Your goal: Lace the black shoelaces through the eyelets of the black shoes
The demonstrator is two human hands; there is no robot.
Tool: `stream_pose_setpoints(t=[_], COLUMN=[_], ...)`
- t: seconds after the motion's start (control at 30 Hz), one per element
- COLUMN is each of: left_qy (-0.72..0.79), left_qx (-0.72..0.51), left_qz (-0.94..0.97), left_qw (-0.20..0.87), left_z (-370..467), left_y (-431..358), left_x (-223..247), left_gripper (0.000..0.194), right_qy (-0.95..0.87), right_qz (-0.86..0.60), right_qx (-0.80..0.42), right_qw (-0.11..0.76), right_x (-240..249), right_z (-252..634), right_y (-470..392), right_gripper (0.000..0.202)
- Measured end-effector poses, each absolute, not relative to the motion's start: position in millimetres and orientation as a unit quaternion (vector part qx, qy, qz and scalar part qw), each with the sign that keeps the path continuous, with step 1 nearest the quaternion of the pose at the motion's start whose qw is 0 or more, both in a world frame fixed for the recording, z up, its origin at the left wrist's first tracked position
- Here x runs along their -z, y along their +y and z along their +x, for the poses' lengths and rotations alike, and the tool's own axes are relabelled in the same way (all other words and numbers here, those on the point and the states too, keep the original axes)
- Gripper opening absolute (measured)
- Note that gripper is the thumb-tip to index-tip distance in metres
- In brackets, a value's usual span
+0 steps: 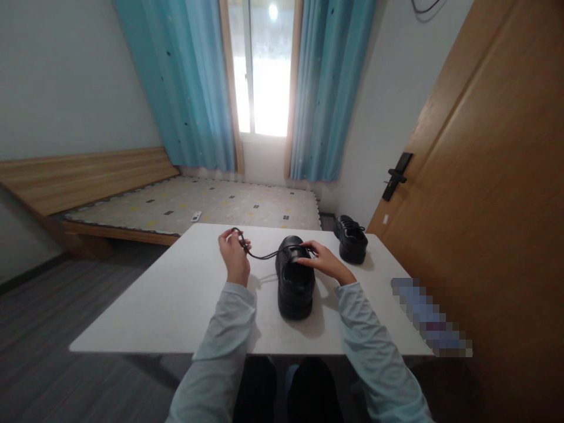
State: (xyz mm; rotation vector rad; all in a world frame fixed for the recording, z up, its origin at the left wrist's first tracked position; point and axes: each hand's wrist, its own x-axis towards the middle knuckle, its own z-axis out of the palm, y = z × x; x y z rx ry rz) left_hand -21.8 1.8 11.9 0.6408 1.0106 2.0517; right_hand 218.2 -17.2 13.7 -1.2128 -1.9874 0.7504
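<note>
A black shoe (pixel 296 288) stands upright on the white table, its heel towards me and its toe pointing away. To its left, my left hand (pixel 234 252) is raised and closed on a dark shoelace (pixel 263 257), which runs across to the front of the shoe. My right hand (pixel 324 260) rests over the right side of the shoe's lacing, with thumb and fingers pinched at the tongue and lace. Exactly which part the right fingertips grip is hard to make out. A second black shoe (pixel 352 239), laced, stands at the table's far right.
The white table (pixel 167 305) spans the space before me. Beyond it lies a low bed (pixel 229 202) with a small white remote (pixel 196 217) on it. A wooden door (pixel 476 176) stands close on the right. A pixelated patch covers something at the table's right edge.
</note>
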Motion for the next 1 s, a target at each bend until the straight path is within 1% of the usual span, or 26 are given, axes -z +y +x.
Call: stream_pose_setpoints(t=[0.1, 0.23, 0.4, 0.53, 0.67, 0.83, 1.0], left_qy=[0.453, 0.485, 0.485, 0.478, 0.455, 0.483, 0.516], left_qx=[-0.723, -0.617, -0.505, -0.501, -0.503, -0.484, -0.528], left_qz=[0.379, 0.557, 0.667, 0.678, 0.691, 0.670, 0.613], left_qw=[0.357, 0.273, 0.254, 0.248, 0.251, 0.291, 0.281], left_z=[-15.9, -10.5, -10.0, -11.7, -10.3, -7.4, -7.5], left_y=[2.8, 2.2, -0.5, 0.8, 2.5, 0.5, -0.1], left_x=[-8.3, -3.8, 3.7, 9.2, 11.3, 10.0, 4.5], left_gripper=[0.020, 0.018, 0.018, 0.012, 0.013, 0.010, 0.014], right_qy=[-0.765, -0.766, -0.765, -0.762, -0.763, -0.762, -0.761], right_qz=[-0.465, -0.461, -0.462, -0.465, -0.465, -0.466, -0.461], right_qx=[-0.287, -0.287, -0.285, -0.288, -0.288, -0.290, -0.292], right_qw=[0.341, 0.345, 0.347, 0.347, 0.345, 0.343, 0.350], right_x=[-14.0, -12.8, -13.5, -15.5, -17.0, -16.5, -15.1], right_z=[216.4, 214.1, 211.4, 210.5, 210.5, 210.7, 210.9], right_y=[-16.7, -14.7, -14.4, -15.8, -17.0, -16.7, -15.9], right_gripper=[0.057, 0.056, 0.055, 0.054, 0.054, 0.054, 0.052])
